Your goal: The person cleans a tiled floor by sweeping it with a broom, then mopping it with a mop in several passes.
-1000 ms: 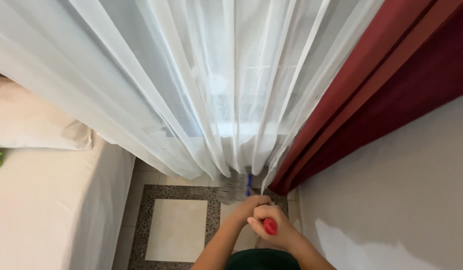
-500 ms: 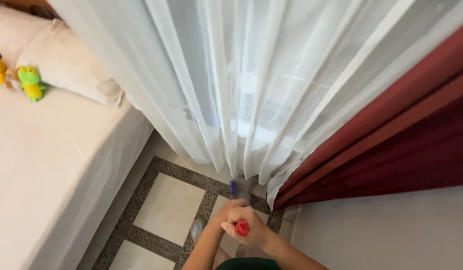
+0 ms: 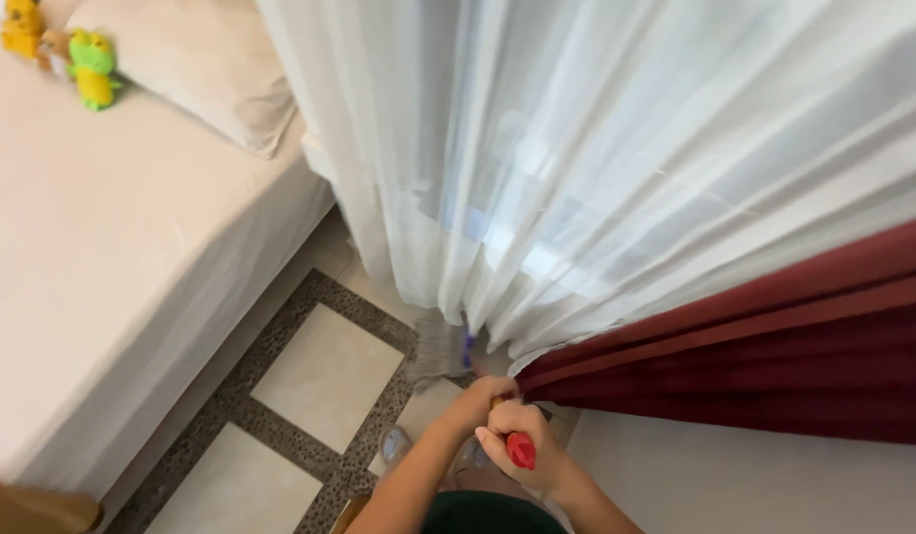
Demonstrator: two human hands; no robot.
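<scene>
Mopping in progress: both hands are working a mop along the floor edge under the curtains. My read: mid-stroke at the window wall, and the next move is calling for a pull back along the tile without snagging the sheer hem.

Biggest to smallest:
- Sheer curtain (image 3: 596,148): white, thin, translucent, hanging in soft vertical folds, hem touching the floor.
- Bed (image 3: 112,267): white smooth sheet, side dropping straight to the floor, at left.
- Red curtain (image 3: 774,356): dark, heavy, opaque, deep pleats, just right of the sheer.
- Floor (image 3: 324,376): glossy cream tiles framed by speckled dark pebble bands.
- Pillow (image 3: 196,69): off-white, soft, lying on the bed near the sheer.
- Mop head (image 3: 440,348): grey stringy fibres, flat on the floor, touching the sheer hem; small blue collar where the handle is joining.
- Right hand (image 3: 522,450): fingers closing round the handle top, red cap (image 3: 521,450) showing.
- Left hand (image 3: 478,400): wrapping the handle just below the right.
- Plush toys (image 3: 67,49): yellow and green, fuzzy, sitting on the bed's far corner.

Handle shaft mostly hidden by the hands.
</scene>
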